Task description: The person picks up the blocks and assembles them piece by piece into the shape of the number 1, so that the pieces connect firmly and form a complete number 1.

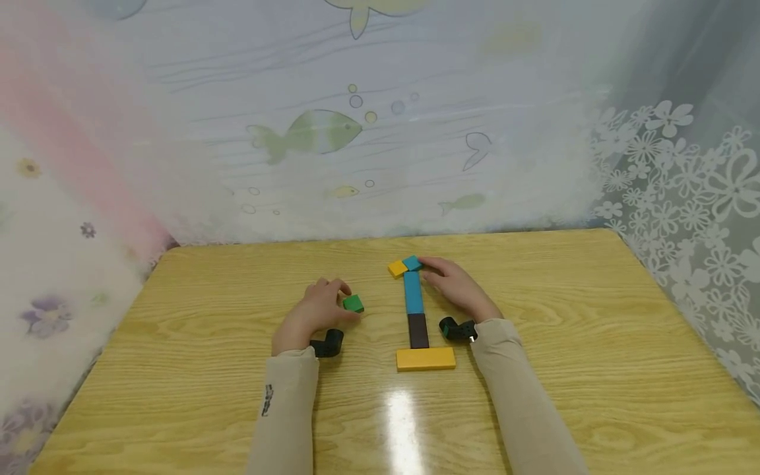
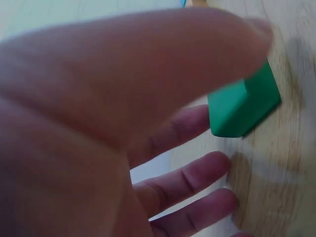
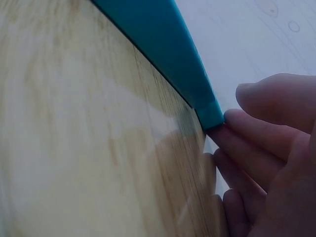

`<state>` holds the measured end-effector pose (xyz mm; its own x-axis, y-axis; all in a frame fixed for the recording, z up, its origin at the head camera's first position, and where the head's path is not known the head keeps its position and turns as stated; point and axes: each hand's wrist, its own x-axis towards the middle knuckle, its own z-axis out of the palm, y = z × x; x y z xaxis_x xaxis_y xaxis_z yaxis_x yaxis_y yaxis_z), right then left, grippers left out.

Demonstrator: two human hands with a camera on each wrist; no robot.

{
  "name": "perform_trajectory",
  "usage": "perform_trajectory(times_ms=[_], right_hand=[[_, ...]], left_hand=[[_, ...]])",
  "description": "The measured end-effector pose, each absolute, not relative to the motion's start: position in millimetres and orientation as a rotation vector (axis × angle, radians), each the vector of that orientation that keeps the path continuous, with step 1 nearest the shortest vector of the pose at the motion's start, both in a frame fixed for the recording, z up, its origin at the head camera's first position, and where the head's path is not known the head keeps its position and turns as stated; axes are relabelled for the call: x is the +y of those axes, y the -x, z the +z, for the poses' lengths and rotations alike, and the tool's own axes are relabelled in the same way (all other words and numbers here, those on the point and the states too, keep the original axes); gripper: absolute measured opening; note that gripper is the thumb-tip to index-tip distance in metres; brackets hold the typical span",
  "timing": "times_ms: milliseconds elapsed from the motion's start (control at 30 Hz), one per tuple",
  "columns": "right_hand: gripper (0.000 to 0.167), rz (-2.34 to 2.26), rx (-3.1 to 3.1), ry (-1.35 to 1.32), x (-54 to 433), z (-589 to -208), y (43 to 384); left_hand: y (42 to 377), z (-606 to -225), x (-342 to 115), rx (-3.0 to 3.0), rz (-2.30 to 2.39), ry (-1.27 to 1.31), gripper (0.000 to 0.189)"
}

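Note:
On the left, my left hand (image 1: 315, 310) pinches a green block (image 1: 353, 303) between thumb and index finger. The left wrist view shows the thumb crossing in front of the green block (image 2: 242, 108), with the other fingers spread out below. My right hand (image 1: 460, 287) touches the small blue block (image 1: 412, 263) with its fingertips, the fingers fairly straight. In the right wrist view the thumb is apart from the small blue block (image 3: 210, 116). A small yellow block (image 1: 397, 268) lies against the blue one's left side.
Below the small blocks, a long blue block (image 1: 413, 293), a dark block (image 1: 418, 330) and a crosswise yellow block (image 1: 425, 359) form a line on the wooden table (image 1: 196, 369). A patterned curtain (image 1: 415, 165) hangs behind the table's far edge.

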<state>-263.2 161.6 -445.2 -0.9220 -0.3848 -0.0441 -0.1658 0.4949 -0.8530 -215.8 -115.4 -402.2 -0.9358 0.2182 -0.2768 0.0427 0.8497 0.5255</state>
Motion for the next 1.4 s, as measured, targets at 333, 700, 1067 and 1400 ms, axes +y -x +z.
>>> perform_trajectory(times_ms=[333,700,1067,1400], right_hand=[[0.044,-1.4,2.511,0.47,162.4,-444.0,262.6],[0.043,-1.387,2.522,0.471,161.4,-444.8,263.4],[0.043,-1.388,2.526,0.448,161.0,-446.0,264.2],[0.042,-1.38,2.533,0.444,161.3,-445.9,264.2]], left_hand=[[218.9,-405.3,-117.6,2.616,0.829,-0.156,0.037],[219.8,-405.5,-116.6,2.625,0.838,-0.159,0.034],[220.7,-406.3,-112.8,2.645,0.844,-0.126,0.036],[225.3,-413.8,-91.5,2.725,0.81,-0.162,0.035]])
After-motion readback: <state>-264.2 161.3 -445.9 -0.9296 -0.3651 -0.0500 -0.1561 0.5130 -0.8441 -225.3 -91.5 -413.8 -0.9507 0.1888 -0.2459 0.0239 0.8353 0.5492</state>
